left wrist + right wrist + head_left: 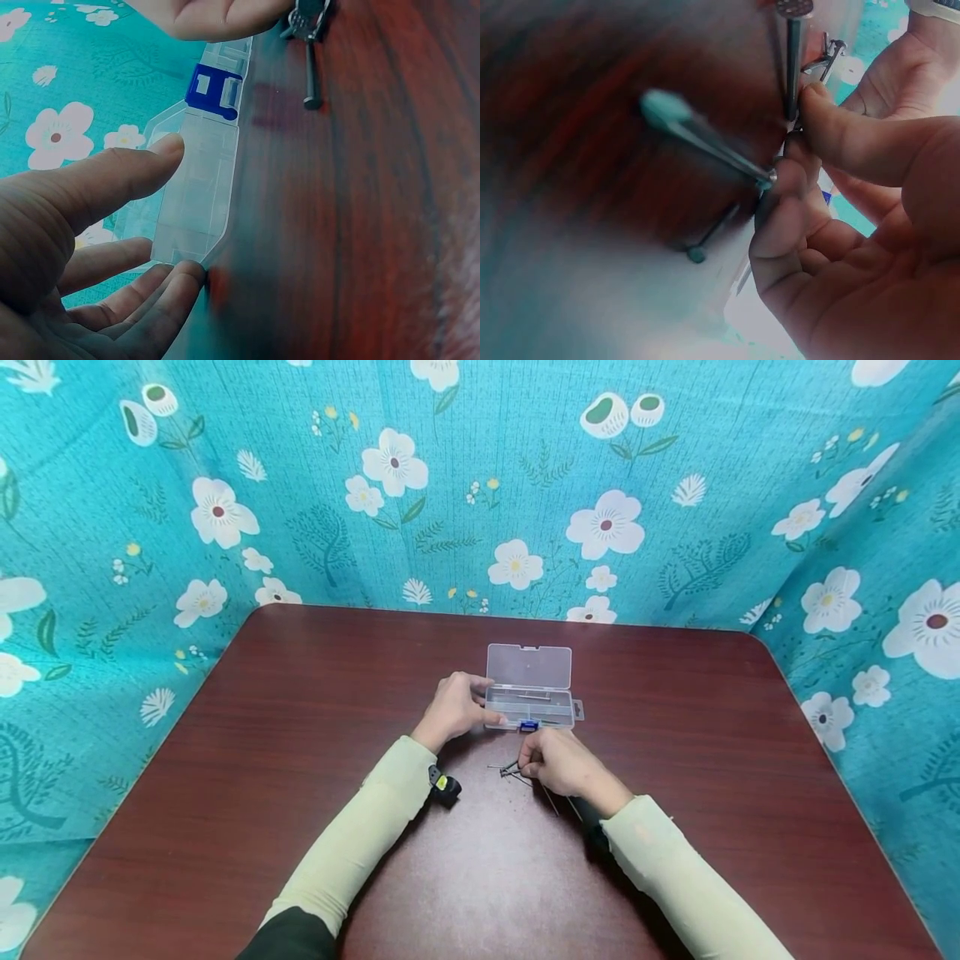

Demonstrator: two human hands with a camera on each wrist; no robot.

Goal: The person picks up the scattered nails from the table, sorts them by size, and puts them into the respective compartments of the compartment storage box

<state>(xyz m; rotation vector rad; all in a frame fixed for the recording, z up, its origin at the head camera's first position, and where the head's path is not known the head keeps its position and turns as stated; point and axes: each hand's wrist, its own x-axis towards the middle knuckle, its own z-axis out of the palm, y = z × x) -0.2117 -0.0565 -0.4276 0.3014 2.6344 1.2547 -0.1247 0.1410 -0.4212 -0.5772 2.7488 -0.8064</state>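
A clear plastic case [196, 169] with a blue latch [528, 726] stands on the table, its lid [529, 667] raised. One thin nail [534, 697] lies in its back compartment. At the case's left end my left hand [453, 706] holds on, thumb over the front rim and fingers at the side. Just in front of the case, my right hand [558, 762] pinches at several loose metal nails [506, 771]. The right wrist view has a nail [793, 67] at the thumb and fingertips, and another nail [712, 146] beside them. Fingers partly hide the pile.
The dark red-brown table [300, 718] reaches back to a turquoise floral curtain [465, 510]. A clear hanging tab [578, 710] sticks out at the case's right end. A black wrist camera [446, 787] sits under the left sleeve.
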